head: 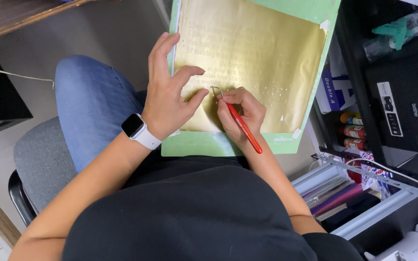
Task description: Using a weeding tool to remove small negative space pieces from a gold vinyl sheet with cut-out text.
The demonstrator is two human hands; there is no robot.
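Gold vinyl sheet [262, 53] is lying taped to a green cutting mat [315, 14], which is resting on the person's lap rather than on a table, tilted away toward the far side. Faint cut lettering is showing across the sheet's upper part, and small loose flecks are sitting to the right of the hands. The right hand [243, 113] is pinching a red-handled weeding hook [243, 128] like a pen, its bent metal tip touching the sheet near the lower middle. The left hand [170, 92], wearing a white smartwatch [139, 129], is lying spread on the sheet's left edge, thumb and forefinger bracketing the spot just beside the tip. Judging by this, the picking-out of waste pieces around the lettering is under way. Any further picking is calling for a shallow, light lift with the tip while the left hand is pressing the sheet flat.
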